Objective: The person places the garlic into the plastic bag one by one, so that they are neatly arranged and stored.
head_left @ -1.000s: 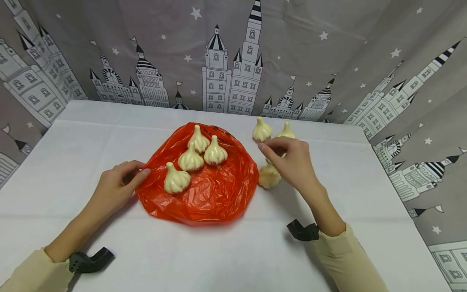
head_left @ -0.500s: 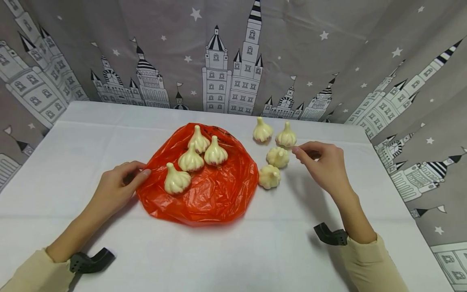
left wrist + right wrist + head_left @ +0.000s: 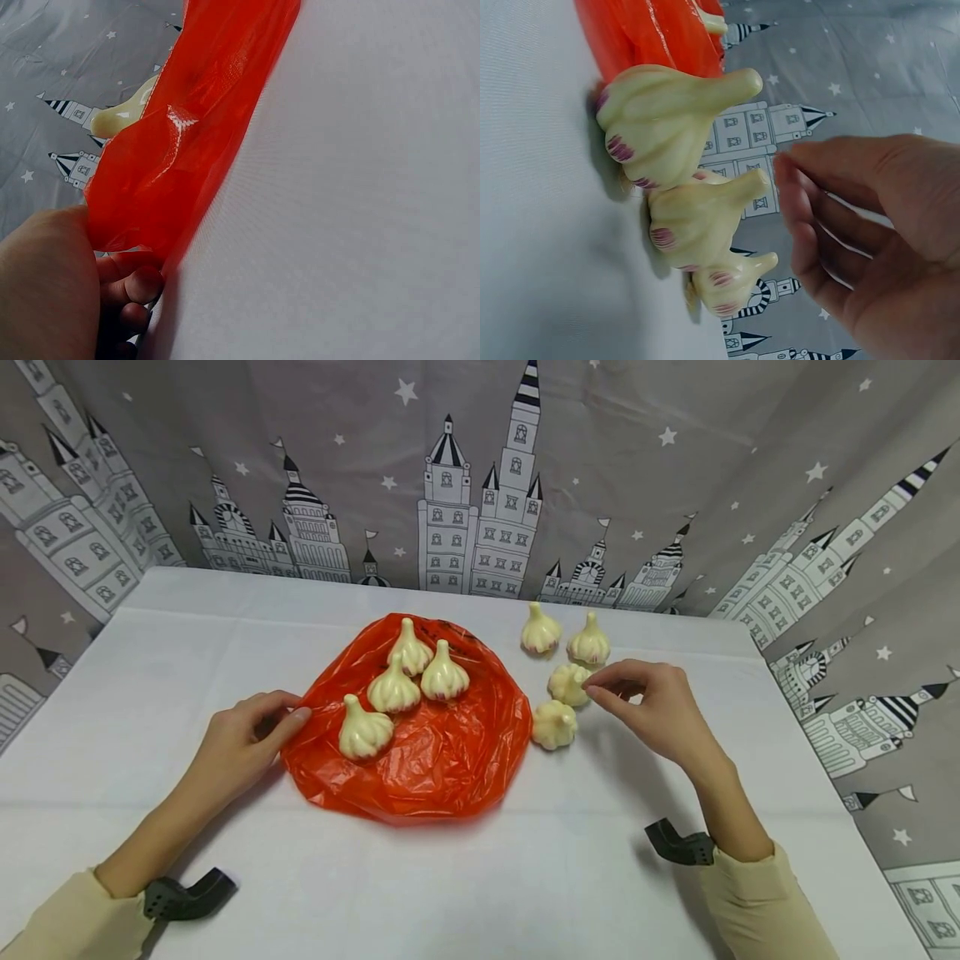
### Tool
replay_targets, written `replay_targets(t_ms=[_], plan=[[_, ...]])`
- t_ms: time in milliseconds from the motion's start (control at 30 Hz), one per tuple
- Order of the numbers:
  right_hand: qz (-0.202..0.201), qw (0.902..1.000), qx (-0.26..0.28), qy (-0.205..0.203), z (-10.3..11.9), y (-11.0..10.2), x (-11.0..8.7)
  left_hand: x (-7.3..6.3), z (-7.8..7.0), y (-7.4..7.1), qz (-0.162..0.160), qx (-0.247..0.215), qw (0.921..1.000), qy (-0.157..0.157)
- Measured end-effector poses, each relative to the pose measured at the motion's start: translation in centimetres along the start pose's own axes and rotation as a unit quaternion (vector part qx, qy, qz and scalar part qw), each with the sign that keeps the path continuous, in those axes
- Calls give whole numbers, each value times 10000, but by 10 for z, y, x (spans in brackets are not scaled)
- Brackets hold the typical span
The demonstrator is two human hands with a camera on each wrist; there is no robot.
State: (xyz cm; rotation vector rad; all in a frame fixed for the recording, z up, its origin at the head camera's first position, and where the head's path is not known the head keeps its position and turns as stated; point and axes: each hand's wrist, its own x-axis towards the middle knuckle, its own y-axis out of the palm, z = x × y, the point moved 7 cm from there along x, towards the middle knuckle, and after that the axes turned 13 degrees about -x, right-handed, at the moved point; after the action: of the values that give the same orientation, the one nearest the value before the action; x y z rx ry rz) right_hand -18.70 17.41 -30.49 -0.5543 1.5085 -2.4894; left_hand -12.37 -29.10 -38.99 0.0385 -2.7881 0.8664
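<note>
My left hand (image 3: 243, 735) pinches the left rim of a red plastic bag (image 3: 442, 768) spread open on the table; the left wrist view shows the bag's edge (image 3: 127, 202) between thumb and fingers. Several pale garlic bulbs (image 3: 365, 731) with purple-streaked bases sit in the bag. Right of it, more bulbs stand in a loose line. My right hand (image 3: 652, 710) hovers by one of these garlic bulbs (image 3: 567, 685), fingertips close to its stem. In the right wrist view a slight gap parts the fingers (image 3: 799, 202) from that bulb's stem (image 3: 754, 184), and the hand holds nothing.
A white cloth covers the table (image 3: 480, 893). The nearest loose garlic bulb (image 3: 554, 725) touches or almost touches the bag's right edge. Two more bulbs, one of them this garlic bulb (image 3: 540, 631), stand towards the table's back edge. Behind hangs a grey castle-print curtain (image 3: 637, 460).
My right hand has drawn back to the right from above the loose bulbs, then come slightly left and nearer towards one stem. The left hand and the bag have stayed put.
</note>
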Motion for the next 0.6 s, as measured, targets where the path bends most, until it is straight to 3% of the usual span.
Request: replay_targets(t_ms=[333,600], plan=[[938,9900,644,-831,15,20,0,-1,0,-1,1,-40,10000,6],[1161,9830,697,-1243,22,27,-3,-1,-1,0,-4,-75,10000,-23]])
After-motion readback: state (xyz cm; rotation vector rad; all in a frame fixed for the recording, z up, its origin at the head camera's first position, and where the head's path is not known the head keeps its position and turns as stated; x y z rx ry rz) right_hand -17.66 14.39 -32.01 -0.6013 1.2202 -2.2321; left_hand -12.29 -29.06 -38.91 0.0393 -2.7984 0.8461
